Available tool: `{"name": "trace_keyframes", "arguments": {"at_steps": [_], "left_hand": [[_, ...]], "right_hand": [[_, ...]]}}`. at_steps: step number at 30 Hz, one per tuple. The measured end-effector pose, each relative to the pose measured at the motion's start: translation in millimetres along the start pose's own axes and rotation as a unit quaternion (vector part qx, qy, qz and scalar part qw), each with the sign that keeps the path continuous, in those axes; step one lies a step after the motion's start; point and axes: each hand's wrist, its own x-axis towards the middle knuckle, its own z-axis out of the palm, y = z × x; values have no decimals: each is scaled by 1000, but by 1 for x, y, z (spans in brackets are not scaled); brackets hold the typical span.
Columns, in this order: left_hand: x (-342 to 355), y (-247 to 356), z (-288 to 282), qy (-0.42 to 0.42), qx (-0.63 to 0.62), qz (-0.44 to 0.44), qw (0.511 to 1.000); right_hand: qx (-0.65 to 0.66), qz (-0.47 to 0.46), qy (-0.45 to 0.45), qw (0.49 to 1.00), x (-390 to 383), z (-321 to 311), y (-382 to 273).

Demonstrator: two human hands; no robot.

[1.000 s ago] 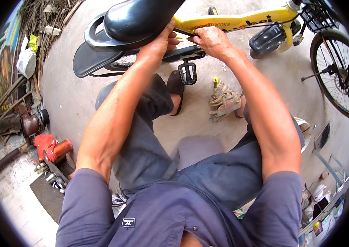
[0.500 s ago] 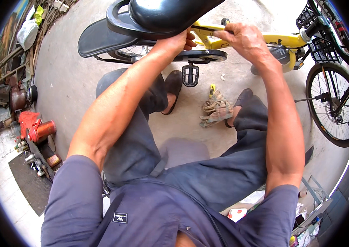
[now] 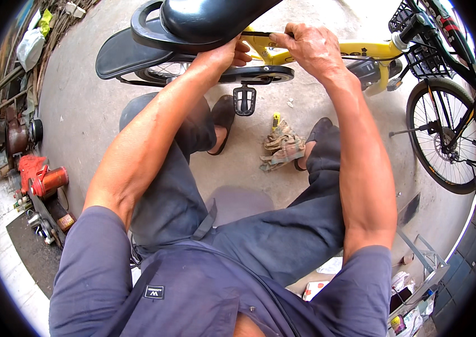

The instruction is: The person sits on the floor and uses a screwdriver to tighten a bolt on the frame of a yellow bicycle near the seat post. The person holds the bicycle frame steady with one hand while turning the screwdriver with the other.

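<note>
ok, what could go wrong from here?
1. The right hand pinches a thin black strip near the yellow frame; the strip could slip loose.
2. The left hand is partly hidden at the edge of the black saddle, so a scrape or pinch there might go unseen.
3. A crumpled cloth lies on the floor beside the right shoe; a step might catch it.

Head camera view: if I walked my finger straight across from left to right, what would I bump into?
White plastic bag → black rear seat → left hand → right hand → spoked wheel.
</note>
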Motion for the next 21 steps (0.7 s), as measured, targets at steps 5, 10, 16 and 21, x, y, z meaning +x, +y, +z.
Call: {"name": "trace_keyframes", "arguments": {"at_steps": [5,10,16,21], "left_hand": [[-1,2,0,3,9,1,1000],[-5,7,1,-7,39,5,999],[-2,4,-1,-14,43,-6,999],[-7,4,-1,-25,44,12,999]], "right_hand": [[4,4,-8,1000,3,-2,0],[-4,13,-15,1000,2,-6,-1],[-18,13,-17,1000,3,-12,-7],[-18,14,4,1000,3,-14,-12]]}}
